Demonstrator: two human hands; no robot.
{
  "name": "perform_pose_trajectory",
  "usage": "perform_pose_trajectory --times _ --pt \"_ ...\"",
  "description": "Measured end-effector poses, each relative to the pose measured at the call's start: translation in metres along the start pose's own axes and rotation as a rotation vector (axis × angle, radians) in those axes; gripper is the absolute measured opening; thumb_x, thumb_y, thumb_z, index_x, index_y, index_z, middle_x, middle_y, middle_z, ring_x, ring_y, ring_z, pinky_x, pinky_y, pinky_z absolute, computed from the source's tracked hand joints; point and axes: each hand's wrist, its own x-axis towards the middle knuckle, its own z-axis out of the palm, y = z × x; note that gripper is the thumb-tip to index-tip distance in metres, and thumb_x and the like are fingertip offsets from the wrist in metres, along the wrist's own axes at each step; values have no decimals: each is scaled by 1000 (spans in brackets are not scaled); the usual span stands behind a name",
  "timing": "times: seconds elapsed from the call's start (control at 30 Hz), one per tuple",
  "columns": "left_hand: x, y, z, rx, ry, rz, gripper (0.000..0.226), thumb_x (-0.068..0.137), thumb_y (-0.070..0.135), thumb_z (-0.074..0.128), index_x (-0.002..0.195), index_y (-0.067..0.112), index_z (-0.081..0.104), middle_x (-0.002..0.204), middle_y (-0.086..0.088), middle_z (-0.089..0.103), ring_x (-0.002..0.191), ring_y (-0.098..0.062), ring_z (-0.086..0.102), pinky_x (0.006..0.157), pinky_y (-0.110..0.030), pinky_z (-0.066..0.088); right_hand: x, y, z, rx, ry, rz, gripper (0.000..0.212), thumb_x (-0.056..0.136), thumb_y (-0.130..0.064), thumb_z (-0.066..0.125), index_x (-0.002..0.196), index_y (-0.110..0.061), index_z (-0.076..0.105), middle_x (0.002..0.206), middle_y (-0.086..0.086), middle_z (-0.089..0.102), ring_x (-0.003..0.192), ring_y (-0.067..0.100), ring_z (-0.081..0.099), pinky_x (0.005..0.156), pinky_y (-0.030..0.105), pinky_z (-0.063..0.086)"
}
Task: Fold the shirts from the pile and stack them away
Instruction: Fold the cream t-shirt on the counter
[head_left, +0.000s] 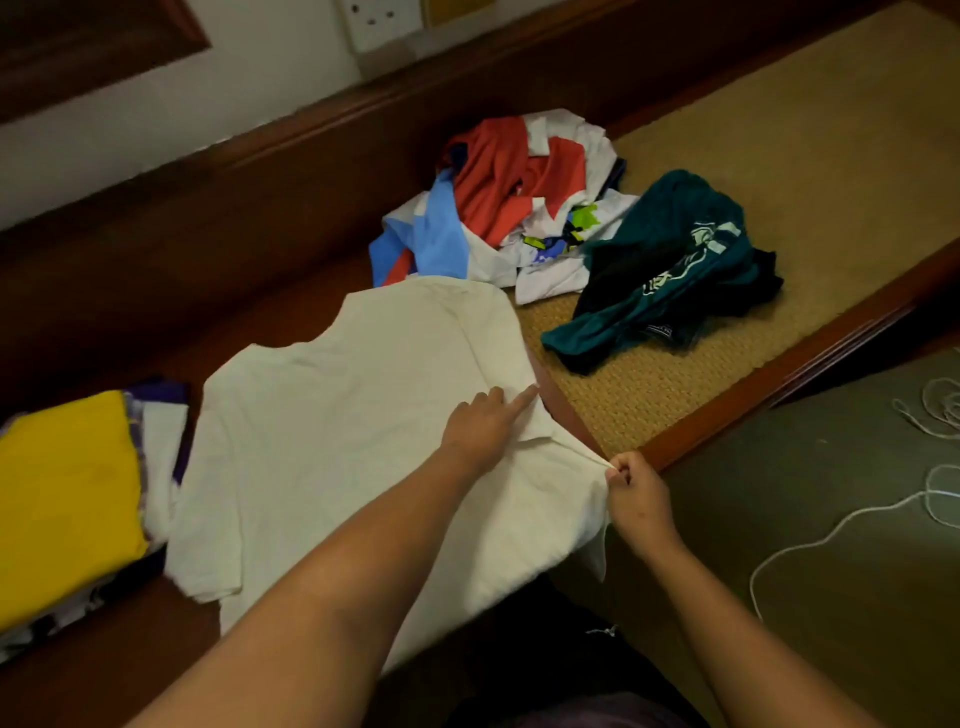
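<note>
A folded stack (67, 499) lay finished; a pile (519, 208) remained. White shirt (337, 441) lay spread, seemingly unfolded: left hand (480, 423) pressed flat, right hand (636, 493) fingers pinched its edge.

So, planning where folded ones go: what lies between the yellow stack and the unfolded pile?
Head view: the cream shirt, spread flat, both hands on it.

Free: woven mat (810, 171) right of teal shirt (670, 270) | Obstacles: shirt pile (509, 197) ahead; folded stack (67, 499) left
</note>
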Motion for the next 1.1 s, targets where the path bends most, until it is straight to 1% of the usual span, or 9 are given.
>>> perform_pose_trajectory --times 0.13,0.27,0.33,0.43,0.57,0.77,0.87,0.97,1.1 --pt "35 -9 -18 -7 -19 82 30 99 25 39 126 16 47 112 -11 55 102 -33 56 73 -39 44 10 -8 -1 99 -23 101 18 96 -7 40 93 -11 57 89 2 58 82 17 51 66 30 39" --pt "54 -14 -45 -470 242 -142 20 99 26 44 107 10 54 99 -12 65 88 -31 60 66 -33 40 15 -13 2 93 -36 122 18 99 -12 41 100 -15 59 98 1 58 94 17 53 75 31 40" --pt "57 -12 -58 -760 254 -237 20 99 22 47 114 12 56 104 -9 65 94 -25 60 73 -28 40 13 -13 1 94 -9 85 15 99 -15 44 101 -17 59 101 0 59 97 17 54 76 30 41" --pt "45 -8 -65 -987 180 -201 45 97 7 42 139 23 42 119 -6 59 106 -17 55 86 -21 39 11 -14 -5 49 93 46 17 99 -13 46 111 -14 58 109 3 59 99 15 53 79 28 42" --pt "9 -26 -49 -968 207 -289 48 95 2 39 138 22 44 126 -9 57 102 -14 53 85 -18 38 10 -22 -6 -87 183 -52 25 97 -8 46 119 -9 57 123 6 53 105 15 50 89 29 43" --pt "-27 -83 -44 -821 198 -517 38 100 7 39 135 16 49 137 -10 53 121 -25 53 93 -25 43 21 -82 15 -117 126 -367 19 96 -8 46 110 -10 59 109 4 56 94 17 53 77 26 40" --pt "-24 -114 -50 -704 215 -561 39 99 7 42 136 16 48 138 -10 52 120 -26 54 94 -28 45 50 -129 32 -141 122 -453 22 93 -3 46 110 -3 61 109 15 56 96 27 54 80 28 39" --pt "-8 -144 -56 -558 200 -570 42 98 8 44 140 15 44 140 -10 49 123 -28 52 98 -33 44 93 -164 51 -282 105 -460 21 91 -2 45 102 7 60 107 25 59 100 38 54 80 36 39" --pt "20 -177 -57 -444 163 -596 52 96 8 47 146 14 35 147 -12 37 128 -30 47 100 -37 43 136 -191 72 -549 31 -326 38 98 -30 48 120 1 53 123 24 52 116 39 48 90 40 40"
